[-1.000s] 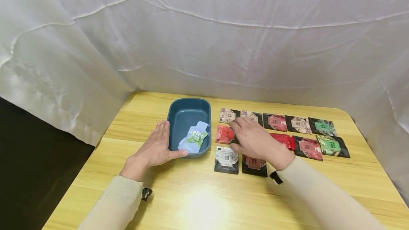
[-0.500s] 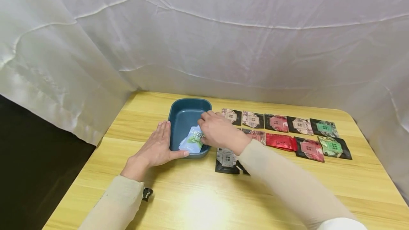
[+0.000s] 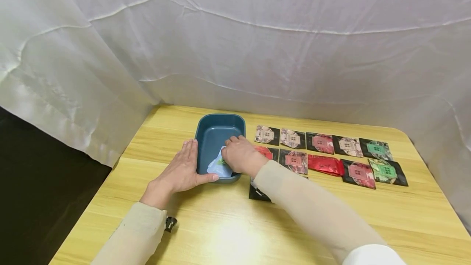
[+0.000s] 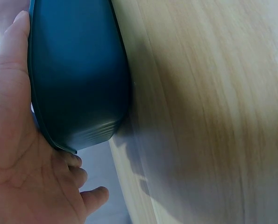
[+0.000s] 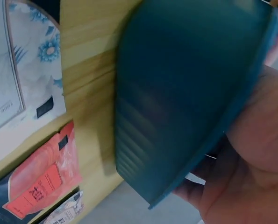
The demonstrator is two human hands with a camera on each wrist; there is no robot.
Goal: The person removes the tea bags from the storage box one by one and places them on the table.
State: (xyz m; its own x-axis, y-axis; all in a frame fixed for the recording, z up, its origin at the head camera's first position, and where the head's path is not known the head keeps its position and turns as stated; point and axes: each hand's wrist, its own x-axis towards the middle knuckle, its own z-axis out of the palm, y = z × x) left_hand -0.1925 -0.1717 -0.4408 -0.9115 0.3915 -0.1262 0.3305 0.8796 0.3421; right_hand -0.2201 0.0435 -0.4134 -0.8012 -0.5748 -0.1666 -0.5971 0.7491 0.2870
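Note:
A dark blue plastic bin (image 3: 216, 135) stands on the table. My left hand (image 3: 180, 171) rests along its left wall, fingers straight and thumb over the front rim. Inside the bin lie light blue sachets (image 3: 218, 169) with a green print, one overlapping another. My right hand (image 3: 240, 155) reaches over the right wall, its curled fingers gripping the upper sachet, which it partly covers. Its fingertips are hidden. In the left wrist view, the thumb (image 4: 16, 39) lies along the bin's rim. In the right wrist view, the bin's wall (image 5: 176, 93) hides most of the fingers.
Right of the bin, black sachets with coloured labels (image 3: 267, 134) lie in rows on the wooden table (image 3: 206, 232). A plain red sachet (image 3: 326, 165) lies in the middle row. The right forearm covers part of the front row. A white curtain (image 3: 276, 64) hangs behind.
My right hand has moved left from over the labelled sachets into the bin, down onto the light blue sachets. The left hand has stayed at the bin's left wall.

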